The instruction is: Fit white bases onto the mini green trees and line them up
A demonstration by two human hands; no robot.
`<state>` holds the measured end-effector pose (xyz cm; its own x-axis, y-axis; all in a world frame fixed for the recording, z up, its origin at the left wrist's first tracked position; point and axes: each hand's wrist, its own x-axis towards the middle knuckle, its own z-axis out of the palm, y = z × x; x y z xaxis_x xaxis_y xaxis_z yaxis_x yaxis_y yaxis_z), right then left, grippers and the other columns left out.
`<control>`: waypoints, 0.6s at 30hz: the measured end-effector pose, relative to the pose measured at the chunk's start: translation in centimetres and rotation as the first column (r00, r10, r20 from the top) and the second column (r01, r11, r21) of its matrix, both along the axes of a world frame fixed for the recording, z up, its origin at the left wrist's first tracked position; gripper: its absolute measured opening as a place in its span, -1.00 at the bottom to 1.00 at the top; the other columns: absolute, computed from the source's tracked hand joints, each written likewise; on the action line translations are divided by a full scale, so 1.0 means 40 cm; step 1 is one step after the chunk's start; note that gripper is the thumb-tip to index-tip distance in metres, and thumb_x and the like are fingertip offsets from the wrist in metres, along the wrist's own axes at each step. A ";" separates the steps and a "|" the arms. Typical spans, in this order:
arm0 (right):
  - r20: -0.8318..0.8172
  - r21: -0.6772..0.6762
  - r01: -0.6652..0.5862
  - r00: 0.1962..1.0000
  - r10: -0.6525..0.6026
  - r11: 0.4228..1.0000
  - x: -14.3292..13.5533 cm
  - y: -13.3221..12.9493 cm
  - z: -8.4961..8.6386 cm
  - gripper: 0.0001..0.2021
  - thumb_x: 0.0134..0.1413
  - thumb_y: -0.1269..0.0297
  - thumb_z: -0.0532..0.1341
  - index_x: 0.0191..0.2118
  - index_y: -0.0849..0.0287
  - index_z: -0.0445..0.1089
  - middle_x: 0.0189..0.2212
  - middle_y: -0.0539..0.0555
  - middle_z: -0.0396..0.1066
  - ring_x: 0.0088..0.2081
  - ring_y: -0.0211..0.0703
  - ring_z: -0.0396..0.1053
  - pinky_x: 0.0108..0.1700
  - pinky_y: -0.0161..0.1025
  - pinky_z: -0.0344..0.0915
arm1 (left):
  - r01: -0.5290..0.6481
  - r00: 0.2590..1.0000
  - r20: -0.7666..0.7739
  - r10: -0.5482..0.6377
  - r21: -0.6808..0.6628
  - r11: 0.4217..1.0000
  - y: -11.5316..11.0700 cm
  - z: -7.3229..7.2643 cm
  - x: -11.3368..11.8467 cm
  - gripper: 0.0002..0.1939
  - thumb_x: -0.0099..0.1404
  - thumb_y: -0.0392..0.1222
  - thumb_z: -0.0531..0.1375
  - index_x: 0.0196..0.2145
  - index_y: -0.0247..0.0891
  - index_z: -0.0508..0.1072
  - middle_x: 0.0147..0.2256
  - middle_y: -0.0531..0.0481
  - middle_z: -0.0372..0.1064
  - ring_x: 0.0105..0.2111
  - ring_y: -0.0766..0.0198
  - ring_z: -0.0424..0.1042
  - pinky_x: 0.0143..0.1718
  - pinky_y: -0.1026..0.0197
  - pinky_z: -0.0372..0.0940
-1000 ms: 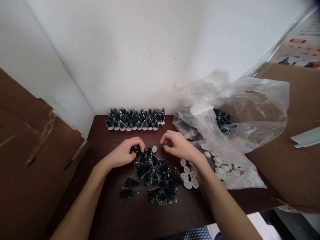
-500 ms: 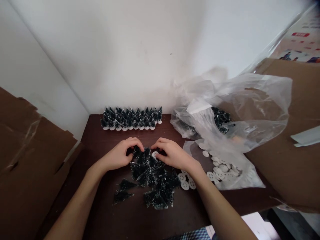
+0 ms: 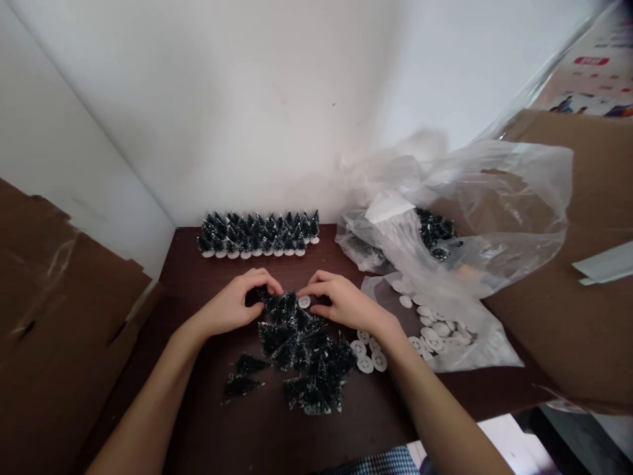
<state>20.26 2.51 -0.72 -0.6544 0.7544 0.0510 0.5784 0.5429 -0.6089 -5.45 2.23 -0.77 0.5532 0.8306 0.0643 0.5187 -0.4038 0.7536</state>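
My left hand (image 3: 240, 305) is curled with its thumb and fingers closed around a small dark green bottle-brush tree (image 3: 268, 301) at the far edge of a pile. Facing it, my right hand (image 3: 341, 303) pinches a white round base (image 3: 304, 301) between thumb and fingertips. The tree and the base are close together but look apart. Under and in front of both hands lies a heap of frosted miniature trees (image 3: 306, 349), on their sides. Two loose trees (image 3: 242, 384) rest left of the heap.
Rows of upright trees on white bases (image 3: 257, 237) stand against the wall. Several loose white bases (image 3: 364, 363) lie by my right forearm. A clear plastic bag (image 3: 494, 264) holds more bases and trees. Cardboard boxes flank the brown table (image 3: 198, 429), left (image 3: 59, 316) and right (image 3: 583, 211).
The white base in my right hand has shifted slightly up and left, and its face shows more fully between the fingers. My left hand stays nearly still at the tree.
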 end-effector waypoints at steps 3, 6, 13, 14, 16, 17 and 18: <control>0.020 0.006 0.015 1.000 -0.015 1.000 -0.004 0.001 -0.002 -0.68 0.12 0.46 0.29 0.00 0.11 0.51 -0.17 0.09 0.38 -0.18 -0.12 0.40 -0.08 -0.20 0.31 | -0.019 1.000 0.024 0.019 -0.003 1.000 0.000 0.000 -0.002 -0.64 0.05 -0.40 0.04 -0.23 -0.22 0.48 -0.22 -0.04 0.36 -0.16 0.14 0.37 -0.06 0.08 0.24; 0.030 0.000 0.027 0.999 -0.027 1.000 -0.006 0.002 -0.001 -0.73 0.11 0.41 0.32 -0.04 0.15 0.51 -0.18 0.10 0.38 -0.19 -0.11 0.40 -0.11 -0.21 0.31 | -0.057 0.997 0.061 0.056 0.010 0.998 0.000 -0.001 -0.004 -0.71 0.08 -0.36 0.06 -0.24 -0.24 0.46 -0.25 -0.03 0.35 -0.19 0.17 0.37 -0.10 0.11 0.25; 0.046 -0.004 0.026 0.999 -0.026 1.000 -0.005 -0.001 -0.003 -0.69 0.17 0.29 0.29 0.04 0.16 0.47 -0.17 0.11 0.36 -0.19 -0.11 0.39 -0.13 -0.21 0.31 | -0.154 0.979 0.145 0.145 0.048 0.987 -0.004 0.010 0.002 -0.82 0.19 -0.24 0.12 -0.25 -0.24 0.47 -0.28 -0.03 0.32 -0.25 0.19 0.35 -0.18 0.15 0.28; 0.052 -0.003 0.027 0.998 -0.027 1.000 -0.006 -0.001 -0.003 -0.69 0.17 0.27 0.29 0.04 0.16 0.47 -0.17 0.11 0.36 -0.19 -0.11 0.39 -0.12 -0.20 0.30 | -0.166 0.974 0.164 0.155 0.054 0.985 -0.004 0.012 0.004 -0.83 0.20 -0.23 0.13 -0.25 -0.24 0.47 -0.28 -0.03 0.32 -0.25 0.19 0.35 -0.17 0.15 0.29; 0.056 0.001 0.029 0.998 -0.029 1.000 -0.007 -0.001 -0.004 -0.70 0.17 0.27 0.29 0.02 0.15 0.48 -0.18 0.11 0.36 -0.20 -0.11 0.39 -0.12 -0.20 0.31 | -0.189 0.962 0.211 0.173 0.060 0.980 -0.004 0.013 0.006 -0.84 0.21 -0.22 0.14 -0.25 -0.24 0.47 -0.27 -0.04 0.32 -0.22 0.19 0.37 -0.13 0.13 0.30; 0.056 0.004 0.029 0.998 -0.029 1.000 -0.007 -0.001 -0.003 -0.72 0.17 0.28 0.29 0.01 0.15 0.48 -0.19 0.11 0.36 -0.20 -0.11 0.40 -0.12 -0.20 0.31 | -0.198 0.955 0.237 0.179 0.059 0.978 -0.004 0.012 0.008 -0.85 0.22 -0.22 0.15 -0.25 -0.24 0.47 -0.26 -0.04 0.32 -0.21 0.18 0.38 -0.11 0.12 0.30; 0.056 0.010 0.027 0.998 -0.028 1.000 -0.007 -0.001 -0.003 -0.73 0.17 0.29 0.29 -0.01 0.16 0.49 -0.19 0.11 0.36 -0.20 -0.10 0.40 -0.12 -0.20 0.31 | -0.207 0.947 0.263 0.186 0.056 0.977 -0.004 0.010 0.010 -0.85 0.22 -0.22 0.16 -0.24 -0.23 0.47 -0.25 -0.05 0.33 -0.19 0.17 0.38 -0.09 0.11 0.31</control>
